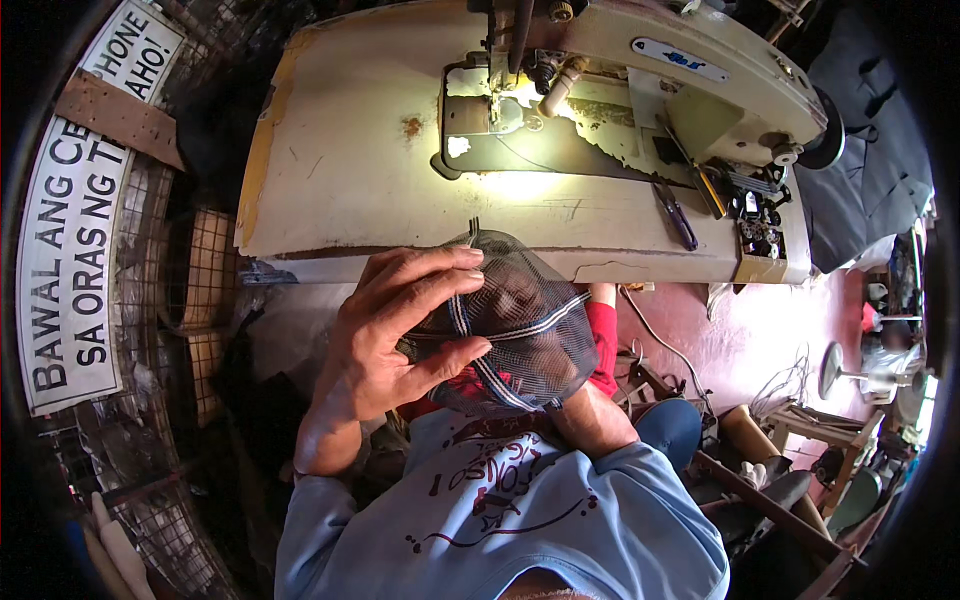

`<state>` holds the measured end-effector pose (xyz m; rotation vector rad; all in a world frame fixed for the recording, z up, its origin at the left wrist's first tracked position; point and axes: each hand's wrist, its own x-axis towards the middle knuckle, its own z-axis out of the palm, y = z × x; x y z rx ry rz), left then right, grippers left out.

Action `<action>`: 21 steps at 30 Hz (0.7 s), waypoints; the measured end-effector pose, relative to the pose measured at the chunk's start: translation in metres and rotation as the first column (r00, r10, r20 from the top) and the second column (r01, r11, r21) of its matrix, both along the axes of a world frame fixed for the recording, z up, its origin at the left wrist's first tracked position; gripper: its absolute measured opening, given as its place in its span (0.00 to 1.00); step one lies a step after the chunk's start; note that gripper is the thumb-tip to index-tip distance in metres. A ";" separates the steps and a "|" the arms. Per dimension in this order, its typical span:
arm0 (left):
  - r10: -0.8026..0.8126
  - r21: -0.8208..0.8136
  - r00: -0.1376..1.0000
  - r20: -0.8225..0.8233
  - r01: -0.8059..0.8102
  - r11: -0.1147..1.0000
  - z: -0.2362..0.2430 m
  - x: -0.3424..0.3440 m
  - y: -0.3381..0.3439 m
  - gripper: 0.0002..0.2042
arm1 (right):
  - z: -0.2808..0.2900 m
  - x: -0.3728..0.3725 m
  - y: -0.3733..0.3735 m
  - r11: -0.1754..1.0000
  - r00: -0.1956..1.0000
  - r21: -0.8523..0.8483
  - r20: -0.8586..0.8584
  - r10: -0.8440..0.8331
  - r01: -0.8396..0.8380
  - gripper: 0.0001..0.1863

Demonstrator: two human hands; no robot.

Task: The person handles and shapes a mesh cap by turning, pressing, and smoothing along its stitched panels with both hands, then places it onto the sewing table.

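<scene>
A dark mesh cap [541, 328] with striped tape along its seams is held up in front of my chest. My right hand [530, 362] is inside it, showing dimly through the mesh and bearing it from within; its fingers look bent, though the netting blurs them. Curved over the cap's left side, my left hand [385, 325] has its thumb and fingers apart, with the tips at the mesh and tape. A few dark thread or tape ends stick up at the cap's far edge.
Beyond the cap stands a lit sewing machine [690, 65] on a worn table [350, 150]. Snips [677, 215] and a yellow-handled tool [708, 192] lie at its right. A signboard [75, 250] hangs at left. Below right are a blue round seat [670, 432] and clutter.
</scene>
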<state>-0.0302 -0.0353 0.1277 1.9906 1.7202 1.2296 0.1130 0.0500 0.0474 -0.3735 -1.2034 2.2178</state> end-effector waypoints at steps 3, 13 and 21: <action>0.007 -0.009 0.998 0.065 -0.007 1.000 0.000 -0.001 -0.001 0.20 | -0.015 0.002 0.002 0.999 0.999 0.007 0.001 0.037 -0.037 0.13; 0.013 0.033 0.998 0.060 -0.015 0.999 0.000 -0.008 -0.004 0.24 | -0.012 -0.004 0.012 0.987 0.986 0.024 0.041 0.161 -0.162 0.20; 0.233 0.134 0.890 0.393 -0.306 0.942 -0.067 -0.016 -0.046 0.34 | -0.003 -0.014 0.015 0.836 0.855 -0.495 -0.515 -0.062 -0.238 0.35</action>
